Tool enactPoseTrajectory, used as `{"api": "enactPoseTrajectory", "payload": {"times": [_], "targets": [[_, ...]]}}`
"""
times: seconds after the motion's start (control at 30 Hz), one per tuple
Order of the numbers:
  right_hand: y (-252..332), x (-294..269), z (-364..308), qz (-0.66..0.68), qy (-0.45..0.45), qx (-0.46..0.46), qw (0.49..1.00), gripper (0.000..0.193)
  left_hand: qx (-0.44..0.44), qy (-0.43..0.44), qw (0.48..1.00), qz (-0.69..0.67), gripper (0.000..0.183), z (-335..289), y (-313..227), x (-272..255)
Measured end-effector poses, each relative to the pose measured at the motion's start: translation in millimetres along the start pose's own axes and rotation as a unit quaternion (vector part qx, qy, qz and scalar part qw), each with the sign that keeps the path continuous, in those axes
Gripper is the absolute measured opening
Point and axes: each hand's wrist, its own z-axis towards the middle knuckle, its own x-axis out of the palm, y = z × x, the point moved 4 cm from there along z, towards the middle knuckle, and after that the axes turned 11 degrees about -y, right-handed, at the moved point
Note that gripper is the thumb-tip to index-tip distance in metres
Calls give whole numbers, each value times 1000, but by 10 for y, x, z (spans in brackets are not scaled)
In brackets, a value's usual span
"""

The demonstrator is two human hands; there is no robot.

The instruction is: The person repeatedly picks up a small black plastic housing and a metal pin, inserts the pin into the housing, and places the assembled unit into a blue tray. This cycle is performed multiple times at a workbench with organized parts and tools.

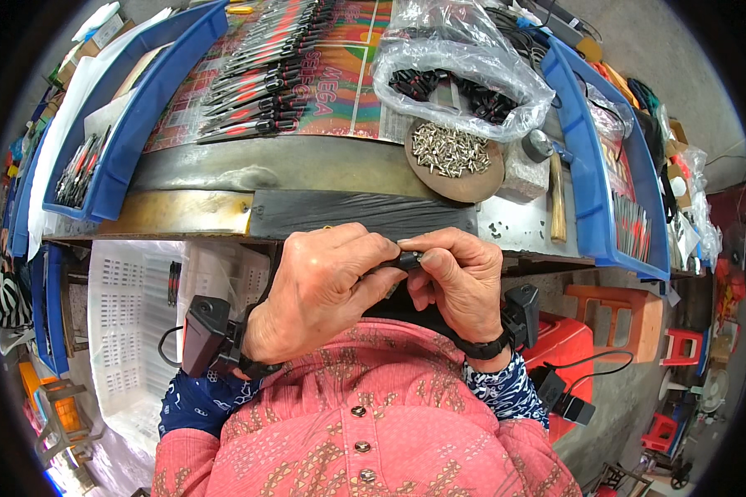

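My left hand (323, 286) and my right hand (456, 277) meet just in front of the bench edge. Between their fingertips is a small black cylindrical part (408, 260), mostly covered by the fingers. The left thumb and fingers are closed round one end, while the right thumb and forefinger pinch the other. Beyond them, a round brown dish (472, 190) holds a heap of small pointed metal pieces (451, 150). Behind the dish lies an opened clear plastic bag (506, 124) with black parts inside. Slim black-and-red pen-like tools (261, 79) lie in a long row on a printed sheet.
Blue trays (124, 170) (593, 190) with more pen-like tools flank the bench. A hammer (557, 199) lies by a metal block (522, 174) on the right. Below left stands a white plastic crate (124, 348); a red stool (568, 348) is low on the right.
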Motion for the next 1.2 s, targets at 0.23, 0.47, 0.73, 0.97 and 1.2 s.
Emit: {"api": "enactPoseTrajectory", "payload": {"times": [0.23,0.47,0.73,0.97,1.2], "targets": [[-8,6,0,4,-4,13,1000,18,-13,-10,1000,23,23,-54,10,35],[32,28,11,-17,11,37,999,14,32,-17,997,75,18,-90,10,81],[76,102,-48,-59,-60,-53,995,13,37,-43,994,89,25,-87,-25,82],[25,66,-1,-41,-26,-52,997,31,-11,-28,999,21,18,-43,27,34],[19,55,15,-23,8,0,1000,21,-5,-24,999,35,19,-68,43,23]]}}
